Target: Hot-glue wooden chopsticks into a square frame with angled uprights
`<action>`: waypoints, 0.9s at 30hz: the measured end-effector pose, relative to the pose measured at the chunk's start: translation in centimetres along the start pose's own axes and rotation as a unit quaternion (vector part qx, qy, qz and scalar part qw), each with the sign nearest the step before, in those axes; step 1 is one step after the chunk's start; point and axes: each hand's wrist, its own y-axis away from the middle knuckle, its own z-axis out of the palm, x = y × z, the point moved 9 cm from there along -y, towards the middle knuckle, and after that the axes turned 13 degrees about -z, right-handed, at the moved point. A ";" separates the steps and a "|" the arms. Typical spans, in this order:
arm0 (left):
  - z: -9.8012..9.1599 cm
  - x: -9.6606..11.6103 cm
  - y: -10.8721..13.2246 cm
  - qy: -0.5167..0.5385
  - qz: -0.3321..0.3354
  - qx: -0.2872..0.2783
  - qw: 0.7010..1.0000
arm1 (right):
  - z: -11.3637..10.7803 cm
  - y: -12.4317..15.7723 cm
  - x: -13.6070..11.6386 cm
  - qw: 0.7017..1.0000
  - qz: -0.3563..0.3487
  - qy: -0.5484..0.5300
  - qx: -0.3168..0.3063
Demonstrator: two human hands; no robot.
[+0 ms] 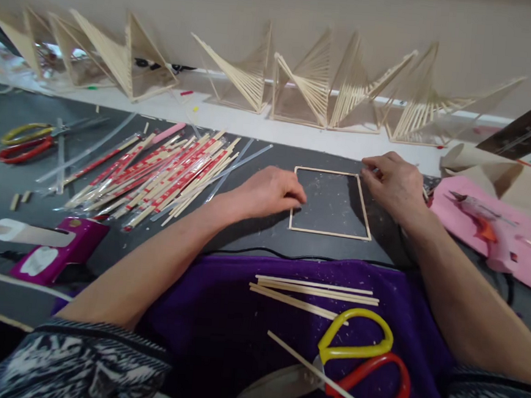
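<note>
A square frame of thin wooden sticks (329,234) lies flat on the grey table. My left hand (270,190) rests at its left side, fingers curled in and closed over that stick. Near the frame's upper right corner is my right hand (396,178), thumb and fingers pinched together; what is between them, if anything, is hidden. Closer to me, several loose sticks (318,290) lie on a purple cloth (192,316). Large scissors with one yellow and one red handle (354,353) lie there too, a single stick (294,352) across them.
Twisted stick models (301,91) line the wall. Paper-wrapped chopsticks (170,173) and clear glue sticks (241,160) lie left, near a magenta device (72,251) and a second pair of scissors (26,143). At right, a pink glue gun (496,242) lies on pink material.
</note>
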 end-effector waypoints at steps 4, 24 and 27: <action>1.3 1.0 2.3 -0.018 -0.009 -0.048 0.999 | 0.2 -0.3 -0.3 0.999 -0.021 -0.032 -0.028; 3.2 0.5 2.9 -0.061 -0.076 -0.049 0.994 | -0.4 0.6 -0.1 0.991 -0.012 -0.057 -0.118; 3.3 0.5 3.0 -0.061 -0.071 -0.047 0.995 | -0.3 1.1 0.1 0.988 -0.017 -0.072 -0.135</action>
